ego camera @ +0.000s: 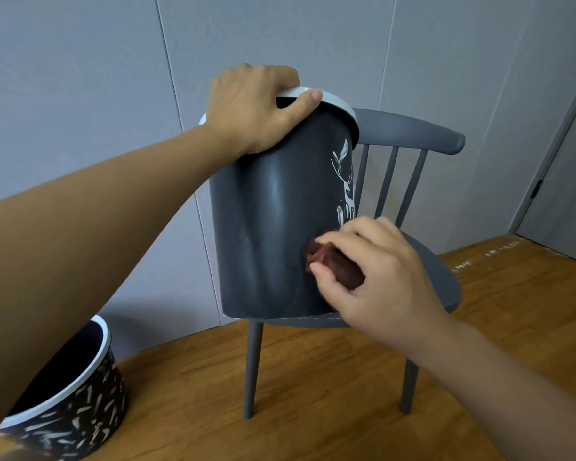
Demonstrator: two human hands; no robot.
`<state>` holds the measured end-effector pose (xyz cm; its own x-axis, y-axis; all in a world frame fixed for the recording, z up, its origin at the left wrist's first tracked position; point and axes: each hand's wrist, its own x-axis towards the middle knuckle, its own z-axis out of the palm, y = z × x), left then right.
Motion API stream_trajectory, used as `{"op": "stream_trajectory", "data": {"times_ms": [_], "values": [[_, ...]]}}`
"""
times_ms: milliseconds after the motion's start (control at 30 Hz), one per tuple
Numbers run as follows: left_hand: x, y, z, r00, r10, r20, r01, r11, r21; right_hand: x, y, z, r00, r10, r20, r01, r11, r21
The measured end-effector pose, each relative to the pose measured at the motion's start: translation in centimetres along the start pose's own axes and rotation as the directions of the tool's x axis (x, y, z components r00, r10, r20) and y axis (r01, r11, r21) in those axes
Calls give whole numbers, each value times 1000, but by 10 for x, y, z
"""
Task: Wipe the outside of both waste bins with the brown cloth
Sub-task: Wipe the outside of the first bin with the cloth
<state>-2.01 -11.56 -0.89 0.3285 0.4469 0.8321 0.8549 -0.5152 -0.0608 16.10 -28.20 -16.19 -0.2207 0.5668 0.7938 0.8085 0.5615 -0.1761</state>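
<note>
A dark grey waste bin (pixel 273 227) with a white rim and a white deer drawing stands tilted on the seat of a grey chair. My left hand (pixel 253 108) grips its rim at the top, thumb over the edge. My right hand (pixel 373 274) holds a bunched brown cloth (pixel 333 261) and presses it against the bin's lower right side. A second bin (pixel 77 417), black with white dashes and a white rim, sits on the floor at the lower left, partly hidden behind my left forearm.
The grey chair (pixel 443 274) with a spindle back stands on a wooden floor (pixel 330 394) against a grey panelled wall (pixel 80 94). A grey door (pixel 566 181) is at the far right.
</note>
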Motion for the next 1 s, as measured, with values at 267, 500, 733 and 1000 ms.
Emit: {"op": "stream_trajectory", "data": {"times_ms": [267,500,733,1000], "values": [[0,2,1,1000,4,-4,-4,1000,-4,-3,-18,-6,979,-151,135,156,987,-25],[-2,-3,0,1000,-7,1,7,1000,-29,-17,-11,-12,888,-259,379,237,966,104],[-5,-12,0,999,-43,-5,43,997,-58,-7,25,-37,999,47,0,-46,994,98],[-8,-12,-3,999,-26,-17,25,995,-100,-27,17,7,999,40,8,-40,986,162]]}}
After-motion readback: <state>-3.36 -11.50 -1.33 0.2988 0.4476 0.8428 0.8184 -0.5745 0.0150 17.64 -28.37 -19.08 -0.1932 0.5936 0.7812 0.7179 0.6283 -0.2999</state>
